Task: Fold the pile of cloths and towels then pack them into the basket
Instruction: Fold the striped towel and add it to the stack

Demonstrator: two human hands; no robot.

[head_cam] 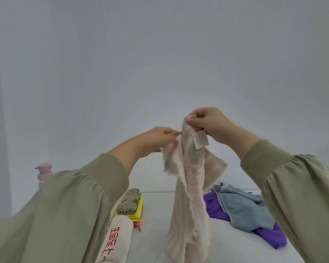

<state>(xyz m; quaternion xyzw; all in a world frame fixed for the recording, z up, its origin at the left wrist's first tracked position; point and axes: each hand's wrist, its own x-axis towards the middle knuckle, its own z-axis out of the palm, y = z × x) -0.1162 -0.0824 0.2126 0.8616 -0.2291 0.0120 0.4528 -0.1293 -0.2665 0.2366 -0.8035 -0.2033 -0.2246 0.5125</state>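
Note:
A pale pink towel (190,202) with a white label hangs bunched in the air over the white table (156,230). My right hand (209,124) pinches its top corner. My left hand (158,139) pinches the edge just to the left and a little lower. Unfolded cloths lie on the table to the right: a light blue one (243,209) over a purple one (270,238). At the left sits a folded stack: an olive-grey cloth (129,204) on yellow cloths (139,211) and a red one. A white folded towel with red characters (116,242) lies in front of it. No basket is in view.
A pink pump bottle (44,172) stands at the far left behind my left sleeve. A plain grey wall fills the background. My wide olive sleeves cover the table's left and right sides.

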